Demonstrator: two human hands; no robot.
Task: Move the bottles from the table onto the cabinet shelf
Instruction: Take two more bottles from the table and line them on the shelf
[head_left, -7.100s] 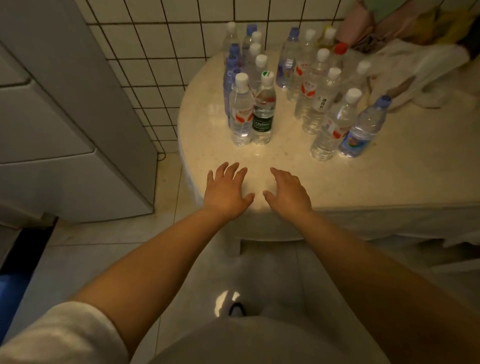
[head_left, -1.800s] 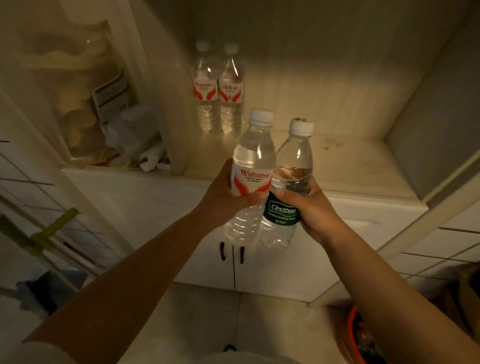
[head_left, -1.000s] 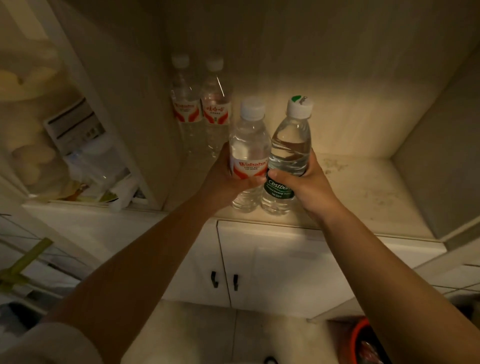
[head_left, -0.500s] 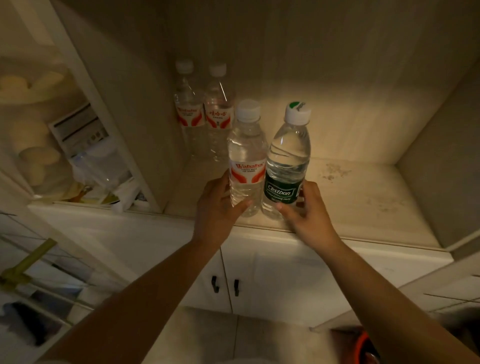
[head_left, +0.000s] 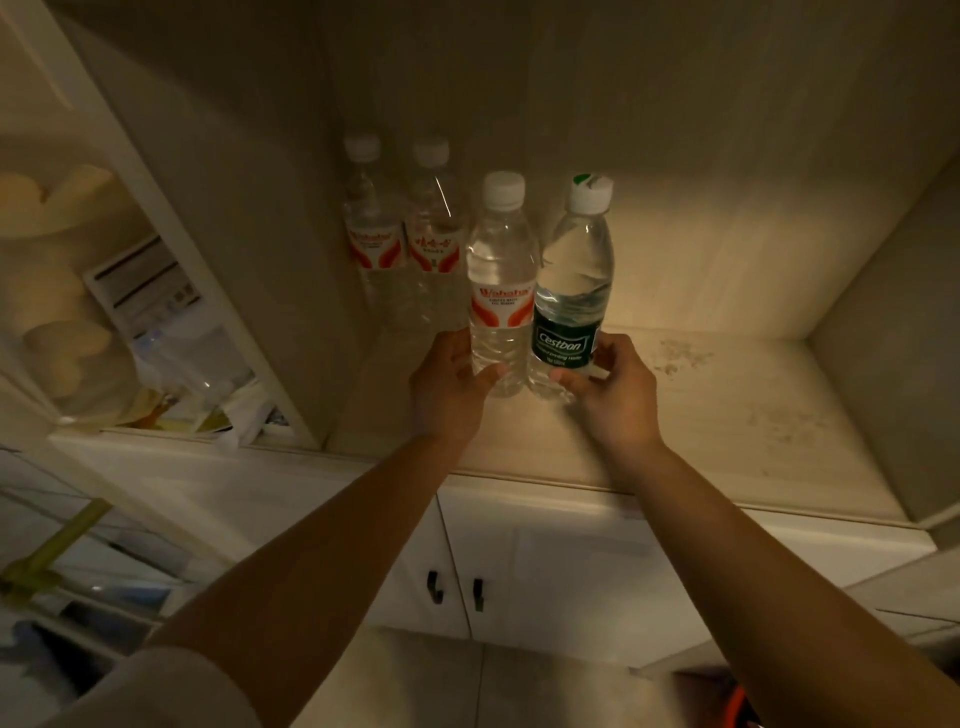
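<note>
The red-and-white label on the white-capped bottle is reading "Wahaha", with smaller lines beneath too fine to read; the dark green label on the bottle beside it is showing "Cestbon" in white; the rear left bottle is carrying the same red "Wahaha" mark; the rear right bottle is bearing red Chinese characters, blurred

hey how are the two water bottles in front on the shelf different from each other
The Wahaha bottle wears a white and red label; the Cestbon bottle wears a dark green one. The Wahaha bottle's cap is plain white, the Cestbon bottle's white with a green patch. The left hand touches the Wahaha bottle, the right hand the Cestbon bottle. Both are clear, capped, upright, and stand side by side on the cabinet shelf.
</note>
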